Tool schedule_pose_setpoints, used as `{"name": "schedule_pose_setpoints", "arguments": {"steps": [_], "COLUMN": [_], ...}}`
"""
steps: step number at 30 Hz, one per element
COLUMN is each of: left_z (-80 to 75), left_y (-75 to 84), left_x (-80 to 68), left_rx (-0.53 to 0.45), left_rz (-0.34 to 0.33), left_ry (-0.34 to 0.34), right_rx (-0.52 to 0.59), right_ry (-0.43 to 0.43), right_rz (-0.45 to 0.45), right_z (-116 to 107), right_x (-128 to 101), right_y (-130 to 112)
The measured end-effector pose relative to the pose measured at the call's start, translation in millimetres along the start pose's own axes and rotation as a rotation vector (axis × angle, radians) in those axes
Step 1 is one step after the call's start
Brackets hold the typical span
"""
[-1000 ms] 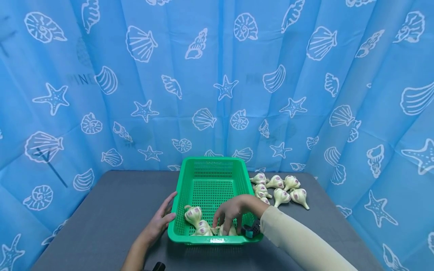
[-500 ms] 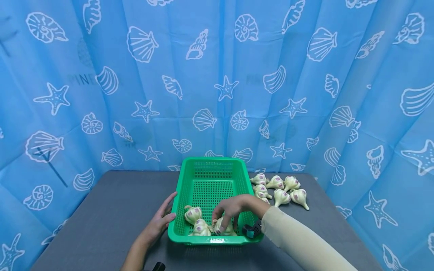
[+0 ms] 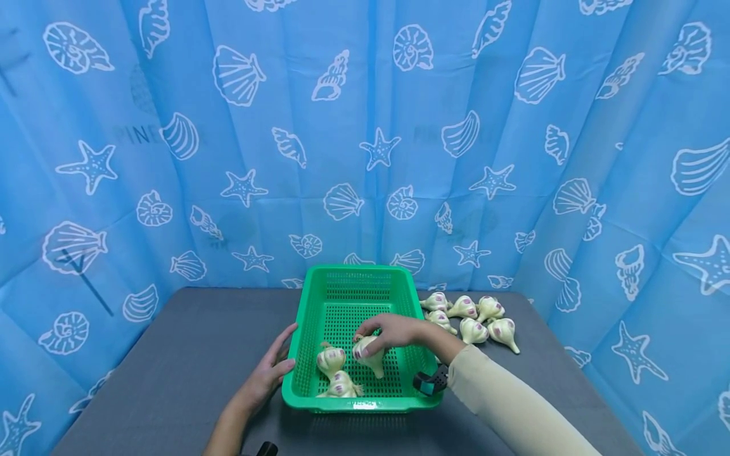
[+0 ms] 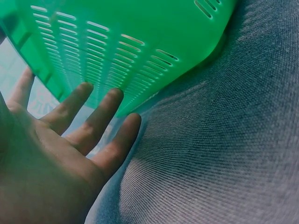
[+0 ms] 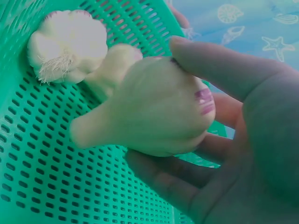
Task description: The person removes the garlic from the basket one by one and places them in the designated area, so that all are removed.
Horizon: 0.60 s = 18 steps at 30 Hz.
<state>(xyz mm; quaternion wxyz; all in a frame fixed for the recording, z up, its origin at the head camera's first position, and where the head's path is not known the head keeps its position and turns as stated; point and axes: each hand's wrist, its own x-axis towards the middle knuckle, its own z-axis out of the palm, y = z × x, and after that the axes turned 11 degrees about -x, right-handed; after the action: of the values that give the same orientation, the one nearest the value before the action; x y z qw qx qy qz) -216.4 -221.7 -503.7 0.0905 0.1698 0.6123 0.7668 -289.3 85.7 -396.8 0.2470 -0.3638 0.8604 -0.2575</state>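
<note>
My right hand (image 3: 393,332) grips a garlic bulb (image 3: 371,356) inside the green basket (image 3: 362,404). In the right wrist view the held garlic bulb (image 5: 159,107) sits between thumb and fingers, its stem pointing left over the slotted floor. Two more garlic bulbs lie in the basket's near left corner, an upper one (image 3: 332,359) and a lower one (image 3: 341,384). At the basket's left side my left hand (image 3: 267,375) has its fingers spread. Seen from the left wrist, the left hand (image 4: 79,135) holds straight fingertips against the slotted wall (image 4: 140,56).
Several garlic bulbs (image 3: 473,330) lie on the grey table (image 3: 217,342) right of the basket. A blue curtain (image 3: 365,139) with white shells hangs behind the table. A black object (image 3: 267,449) shows at the front edge. My right wrist wears a black device (image 3: 431,381).
My right hand has taken hold of a garlic bulb near the basket's front wall and raised it up and away. The two other bulbs have shifted slightly. The left hand stays put.
</note>
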Motion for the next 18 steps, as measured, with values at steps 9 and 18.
{"name": "schedule_pose_setpoints", "arguments": {"steps": [9,18], "left_z": [0.1,-0.2], "left_y": [0.6,0.1], "left_x": [-0.6,-0.3], "left_rx": [-0.003,-0.001], "left_rz": [0.016,0.011], "left_ry": [-0.019,-0.019], "right_rx": [-0.055,0.02], "right_ry": [0.109,0.193], "right_rz": [-0.097,-0.125], "right_z": [-5,-10], "right_x": [-13,-29], "right_y": [2,1]}}
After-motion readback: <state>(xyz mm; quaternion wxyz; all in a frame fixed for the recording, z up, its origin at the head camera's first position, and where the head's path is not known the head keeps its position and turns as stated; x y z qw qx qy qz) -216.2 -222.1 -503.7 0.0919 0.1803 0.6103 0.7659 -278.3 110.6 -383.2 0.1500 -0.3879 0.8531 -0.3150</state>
